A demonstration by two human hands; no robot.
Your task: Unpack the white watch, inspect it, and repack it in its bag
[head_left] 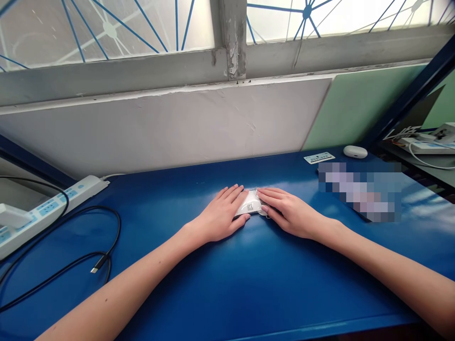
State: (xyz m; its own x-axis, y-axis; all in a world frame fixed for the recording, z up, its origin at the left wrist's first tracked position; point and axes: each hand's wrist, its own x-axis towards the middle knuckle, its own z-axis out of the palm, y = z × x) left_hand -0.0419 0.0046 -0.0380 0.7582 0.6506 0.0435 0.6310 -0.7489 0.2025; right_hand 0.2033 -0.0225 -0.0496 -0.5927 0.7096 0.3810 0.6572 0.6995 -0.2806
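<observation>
Both forearms come in over the near edge of the blue desk [249, 284] and meet at mid-desk. Left hand [222, 215] lies flat, palm down, fingers straight and together. Its grip is released, not clenched, with the fingertips resting on the left end of a small white packet [250, 203] and the thumb along its near edge. Right hand [289, 213] is the same: flat, grip released, fingertips laid on the packet's right end. The packet lies flat on the desk between the two grips, touching both. It has a small grey mark on top, too small to read.

Well left of the left grip and nearer the camera, a black cable [119, 229] loops on the desk, its plug [95, 269] lying free. Left of that grip and slightly farther back, a white power strip [57, 203] runs along the desk's edge.

Near the right grip, on its right, a pixelated patch [359, 192] hides whatever lies there. Beyond it a small white label [319, 157] lies flat, with a white oval case [355, 151] just beside it.

Farthest back are a white wall panel [177, 128], a green panel [355, 104] to its right, and above them a window [106, 28] with blue lines.
</observation>
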